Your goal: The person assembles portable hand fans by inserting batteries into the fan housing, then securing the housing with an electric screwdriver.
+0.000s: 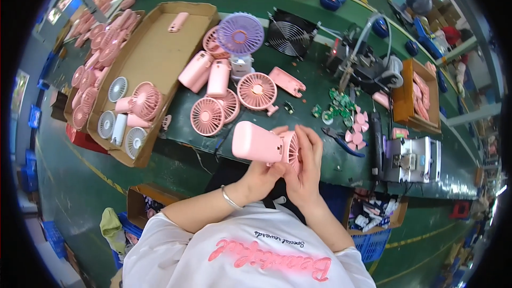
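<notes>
A pink handheld fan [258,143] is held at the near edge of the green bench, its smooth handle toward the left and its slatted round head toward the right. My left hand [262,177] is closed under the handle and near the neck; some of its fingers are hidden. Around the head's right side wrap the fingers of my right hand [306,165]. Just beyond lie more pink fans [208,116], a fan with an open-grilled head [257,90], and pink handles [218,77]. A purple fan [240,33] stands upright behind them.
To the left, a cardboard tray [154,37] holds pink and white fans. Green circuit boards [341,104], pink fan blades [357,133] and blue-handled pliers [344,143] lie to the right. Farther right are a soldering fixture [368,61], a cardboard box [410,96] and a metal device [413,160].
</notes>
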`<state>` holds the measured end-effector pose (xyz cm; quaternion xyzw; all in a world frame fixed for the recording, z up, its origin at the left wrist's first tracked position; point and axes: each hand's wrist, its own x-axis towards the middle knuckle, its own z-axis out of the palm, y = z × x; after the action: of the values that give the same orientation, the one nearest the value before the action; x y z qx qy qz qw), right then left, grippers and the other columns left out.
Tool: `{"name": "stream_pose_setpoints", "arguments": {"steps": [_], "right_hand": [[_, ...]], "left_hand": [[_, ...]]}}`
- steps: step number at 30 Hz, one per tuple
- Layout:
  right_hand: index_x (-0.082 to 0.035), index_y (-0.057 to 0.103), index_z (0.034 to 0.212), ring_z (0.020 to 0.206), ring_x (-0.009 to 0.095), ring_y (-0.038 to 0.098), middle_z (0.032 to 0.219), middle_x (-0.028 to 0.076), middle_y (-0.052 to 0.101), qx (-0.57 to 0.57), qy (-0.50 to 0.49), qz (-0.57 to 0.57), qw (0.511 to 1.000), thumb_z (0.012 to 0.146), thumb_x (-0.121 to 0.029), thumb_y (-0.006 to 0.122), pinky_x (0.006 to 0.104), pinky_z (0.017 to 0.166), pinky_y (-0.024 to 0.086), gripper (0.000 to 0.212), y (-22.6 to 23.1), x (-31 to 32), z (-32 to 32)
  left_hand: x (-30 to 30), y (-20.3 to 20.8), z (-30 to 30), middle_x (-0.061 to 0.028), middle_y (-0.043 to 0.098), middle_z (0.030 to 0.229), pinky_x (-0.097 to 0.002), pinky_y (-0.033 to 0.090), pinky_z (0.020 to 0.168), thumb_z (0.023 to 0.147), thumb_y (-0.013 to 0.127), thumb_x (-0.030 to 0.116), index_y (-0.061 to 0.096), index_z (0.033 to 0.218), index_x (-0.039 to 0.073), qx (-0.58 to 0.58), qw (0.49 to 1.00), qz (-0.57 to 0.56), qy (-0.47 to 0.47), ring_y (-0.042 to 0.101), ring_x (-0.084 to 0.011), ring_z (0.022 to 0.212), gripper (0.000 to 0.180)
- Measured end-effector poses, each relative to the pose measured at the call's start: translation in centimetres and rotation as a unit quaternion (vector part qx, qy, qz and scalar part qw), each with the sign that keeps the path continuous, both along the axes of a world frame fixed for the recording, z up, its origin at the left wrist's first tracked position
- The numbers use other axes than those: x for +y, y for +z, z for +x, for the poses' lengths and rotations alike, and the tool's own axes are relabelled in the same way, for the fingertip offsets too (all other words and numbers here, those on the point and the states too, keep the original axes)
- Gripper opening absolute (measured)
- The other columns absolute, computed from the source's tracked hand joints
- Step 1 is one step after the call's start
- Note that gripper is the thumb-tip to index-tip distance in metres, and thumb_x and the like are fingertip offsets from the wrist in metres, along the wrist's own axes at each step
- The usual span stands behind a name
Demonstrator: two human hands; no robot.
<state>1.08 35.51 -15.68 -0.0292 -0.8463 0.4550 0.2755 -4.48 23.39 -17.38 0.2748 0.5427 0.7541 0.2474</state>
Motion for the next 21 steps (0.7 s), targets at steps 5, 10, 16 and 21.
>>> {"name": "stream_pose_setpoints", "arguments": {"steps": [5,10,16,21], "right_hand": [[0.005,0.052,0.128,0.109,0.033,0.048,0.121,0.021,0.048,0.027,0.0,-0.016,1.0,0.079,-0.022,0.067,0.0405,0.094,0.04,0.058,-0.7,-2.1,-0.3],[0.008,0.058,0.12,0.099,0.028,0.052,0.114,0.021,0.048,0.034,0.026,0.029,0.999,0.083,-0.031,0.065,0.0361,0.084,0.045,0.054,0.3,-3.5,-0.7],[0.008,0.059,0.114,0.102,0.027,0.055,0.11,0.019,0.057,0.112,-0.005,-0.024,0.993,0.085,-0.024,0.062,0.0353,0.088,0.045,0.043,1.5,-3.4,-3.2],[0.005,0.053,0.124,0.111,0.024,0.052,0.118,0.015,0.053,0.111,-0.15,-0.049,0.981,0.085,-0.008,0.052,0.035,0.098,0.04,0.041,-1.5,1.8,-4.3]], "left_hand": [[-1.4,-0.1,-0.3,-0.0122,0.052,0.122,-0.0317,0.044,0.095,0.091,0.033,0.07,0.039,0.134,-0.003,0.046,0.995,-0.073,0.043,0.054,-0.0193,0.112,0.085],[-2.5,0.1,0.0,-0.0062,0.06,0.101,-0.027,0.048,0.08,0.095,0.033,0.064,0.052,0.119,-0.002,-0.133,0.99,-0.007,0.047,0.056,-0.0108,0.091,0.073],[-3.4,2.4,-1.5,-0.004,0.055,0.112,-0.0288,0.046,0.087,0.099,0.044,0.048,0.048,0.125,0.0,-0.04,0.995,0.008,0.095,0.053,-0.0121,0.1,0.054],[-6.1,5.3,-9.7,-0.0108,0.054,0.124,-0.0331,0.047,0.095,0.104,0.039,0.032,0.042,0.135,0.003,-0.056,0.935,-0.021,0.348,0.056,-0.0194,0.114,0.043]]}}
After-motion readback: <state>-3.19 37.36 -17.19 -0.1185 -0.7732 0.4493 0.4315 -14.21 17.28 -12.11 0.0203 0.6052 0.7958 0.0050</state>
